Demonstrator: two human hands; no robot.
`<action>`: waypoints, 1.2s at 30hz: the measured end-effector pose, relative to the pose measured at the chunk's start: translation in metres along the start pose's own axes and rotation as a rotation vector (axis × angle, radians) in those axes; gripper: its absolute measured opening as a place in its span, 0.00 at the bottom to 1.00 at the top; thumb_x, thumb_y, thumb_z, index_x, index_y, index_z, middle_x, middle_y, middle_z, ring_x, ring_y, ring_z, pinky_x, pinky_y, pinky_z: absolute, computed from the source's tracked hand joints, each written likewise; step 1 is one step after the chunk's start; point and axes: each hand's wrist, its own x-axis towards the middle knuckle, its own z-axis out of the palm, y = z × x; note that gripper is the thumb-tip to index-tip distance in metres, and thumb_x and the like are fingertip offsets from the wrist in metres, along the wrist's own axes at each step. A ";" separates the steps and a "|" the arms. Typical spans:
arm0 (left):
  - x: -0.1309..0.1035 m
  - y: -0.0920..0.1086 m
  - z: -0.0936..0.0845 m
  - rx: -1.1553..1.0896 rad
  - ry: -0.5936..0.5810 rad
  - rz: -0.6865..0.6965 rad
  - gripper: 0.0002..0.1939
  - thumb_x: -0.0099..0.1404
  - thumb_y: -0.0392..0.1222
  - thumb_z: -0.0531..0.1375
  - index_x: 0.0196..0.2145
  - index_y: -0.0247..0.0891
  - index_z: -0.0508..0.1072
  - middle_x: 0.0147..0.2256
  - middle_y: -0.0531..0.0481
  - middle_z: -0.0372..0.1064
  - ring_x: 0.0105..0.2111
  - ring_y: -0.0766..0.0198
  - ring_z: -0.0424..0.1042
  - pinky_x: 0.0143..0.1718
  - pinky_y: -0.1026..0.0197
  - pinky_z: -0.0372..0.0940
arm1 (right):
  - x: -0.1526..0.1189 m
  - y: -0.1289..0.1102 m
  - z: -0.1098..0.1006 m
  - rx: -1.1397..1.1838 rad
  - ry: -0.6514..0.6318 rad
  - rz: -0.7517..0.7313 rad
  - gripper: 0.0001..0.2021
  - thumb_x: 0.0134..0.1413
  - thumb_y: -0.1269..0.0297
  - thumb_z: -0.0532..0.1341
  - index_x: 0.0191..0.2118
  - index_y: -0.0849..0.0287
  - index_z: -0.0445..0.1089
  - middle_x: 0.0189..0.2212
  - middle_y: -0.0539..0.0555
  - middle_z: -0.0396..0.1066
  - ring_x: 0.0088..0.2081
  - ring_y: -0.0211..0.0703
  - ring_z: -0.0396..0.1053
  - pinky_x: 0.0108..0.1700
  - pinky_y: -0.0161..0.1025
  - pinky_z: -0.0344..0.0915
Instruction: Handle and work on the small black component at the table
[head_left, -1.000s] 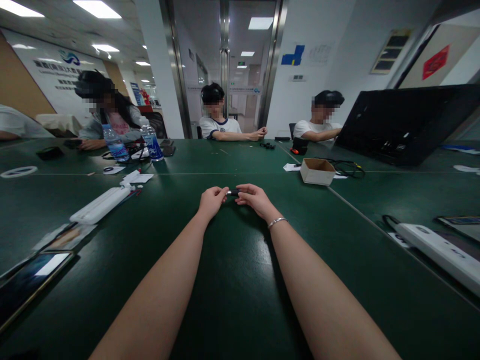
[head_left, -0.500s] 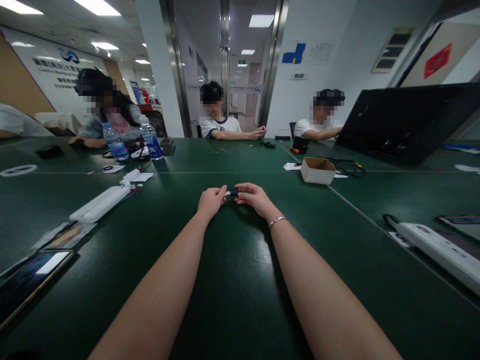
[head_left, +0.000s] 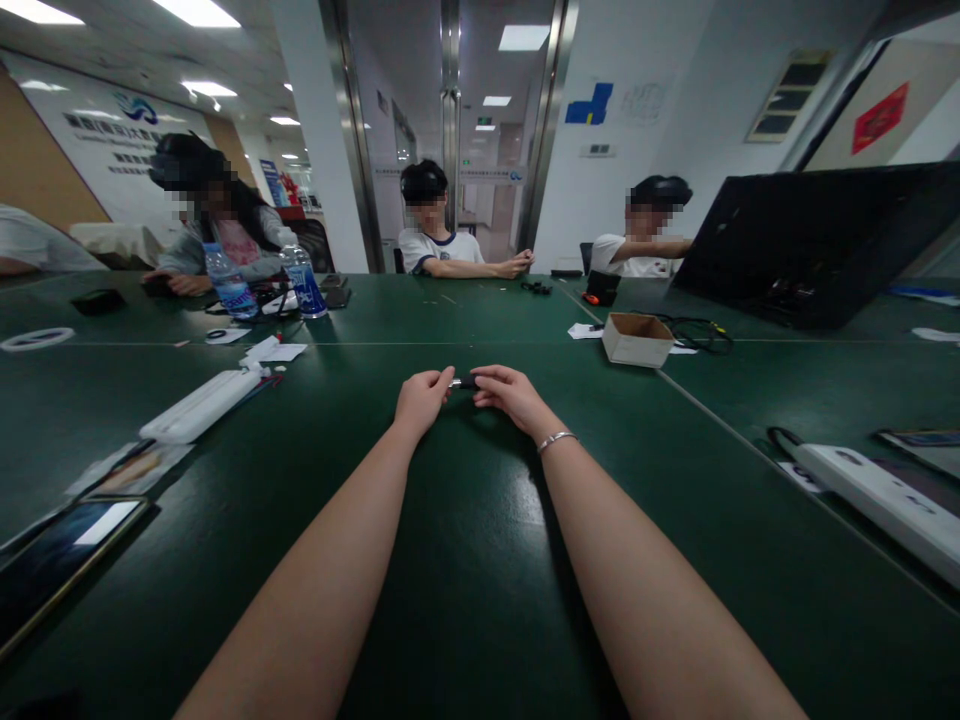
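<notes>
Above the green table [head_left: 465,560], both my hands meet over a small black-and-silver stick [head_left: 465,382], whose exact kind is too small to make out. My left hand [head_left: 422,408] pinches its silver end between thumb and fingers. Around the black end, my right hand [head_left: 512,396] has its thumb and fingers closed, hiding part of it. A silver bracelet [head_left: 556,441] circles my right wrist.
To the left lie a phone [head_left: 67,560], a white power strip [head_left: 199,405] and two water bottles [head_left: 304,280]. A small box [head_left: 637,340], a large black monitor [head_left: 817,245] and another power strip [head_left: 885,500] are on the right. Several people sit across the table.
My hands stay almost in place, still on the small stick. The person at the right has stretched an arm out toward the monitor.
</notes>
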 end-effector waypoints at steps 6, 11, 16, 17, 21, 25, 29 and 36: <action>0.005 -0.010 0.005 -0.110 -0.018 -0.002 0.24 0.60 0.63 0.55 0.24 0.38 0.71 0.21 0.52 0.67 0.22 0.65 0.64 0.25 0.62 0.55 | 0.000 -0.001 0.000 0.027 0.038 0.013 0.04 0.56 0.77 0.64 0.37 0.65 0.73 0.28 0.54 0.74 0.23 0.34 0.72 0.27 0.28 0.73; 0.009 -0.014 0.009 -0.190 -0.051 0.005 0.21 0.58 0.60 0.59 0.30 0.37 0.74 0.24 0.51 0.69 0.23 0.65 0.65 0.25 0.63 0.57 | 0.000 -0.001 0.001 0.057 0.077 0.028 0.02 0.58 0.76 0.63 0.35 0.65 0.72 0.26 0.53 0.73 0.23 0.34 0.71 0.26 0.29 0.73; 0.007 -0.008 0.009 -0.260 -0.045 0.059 0.14 0.57 0.50 0.62 0.35 0.36 0.72 0.28 0.50 0.70 0.26 0.66 0.67 0.27 0.65 0.59 | 0.001 -0.001 0.001 0.059 0.074 0.030 0.01 0.57 0.76 0.64 0.35 0.65 0.72 0.26 0.54 0.73 0.23 0.35 0.72 0.27 0.29 0.73; 0.006 -0.007 0.008 -0.278 -0.050 0.044 0.13 0.58 0.49 0.61 0.36 0.36 0.72 0.28 0.50 0.70 0.25 0.66 0.66 0.26 0.65 0.60 | 0.001 -0.001 0.001 0.058 0.074 0.029 0.01 0.57 0.76 0.64 0.35 0.65 0.72 0.25 0.54 0.73 0.23 0.35 0.72 0.27 0.29 0.73; 0.006 -0.007 0.009 -0.324 -0.090 -0.006 0.14 0.64 0.50 0.55 0.39 0.36 0.70 0.25 0.51 0.69 0.22 0.67 0.65 0.25 0.65 0.59 | 0.001 -0.001 0.002 0.046 0.078 0.034 0.02 0.58 0.77 0.62 0.35 0.66 0.72 0.23 0.53 0.72 0.23 0.35 0.71 0.26 0.29 0.73; 0.005 -0.007 0.009 -0.304 -0.049 0.037 0.12 0.62 0.46 0.58 0.40 0.37 0.71 0.28 0.50 0.71 0.27 0.65 0.68 0.29 0.64 0.62 | 0.000 -0.002 0.003 0.035 0.077 0.040 0.03 0.59 0.78 0.61 0.36 0.66 0.72 0.23 0.53 0.72 0.22 0.35 0.71 0.26 0.28 0.72; 0.005 -0.005 0.008 -0.284 -0.028 0.015 0.11 0.60 0.43 0.59 0.39 0.37 0.72 0.30 0.50 0.71 0.27 0.65 0.68 0.31 0.63 0.63 | 0.000 -0.003 0.003 0.038 0.076 0.041 0.03 0.58 0.78 0.61 0.35 0.66 0.72 0.25 0.53 0.73 0.22 0.34 0.71 0.26 0.28 0.72; 0.006 -0.006 0.009 -0.269 -0.048 0.030 0.11 0.60 0.43 0.58 0.40 0.38 0.72 0.31 0.49 0.72 0.29 0.64 0.69 0.30 0.64 0.62 | -0.001 -0.003 0.004 0.023 0.089 0.038 0.03 0.57 0.77 0.62 0.35 0.65 0.72 0.24 0.53 0.72 0.23 0.34 0.71 0.26 0.28 0.72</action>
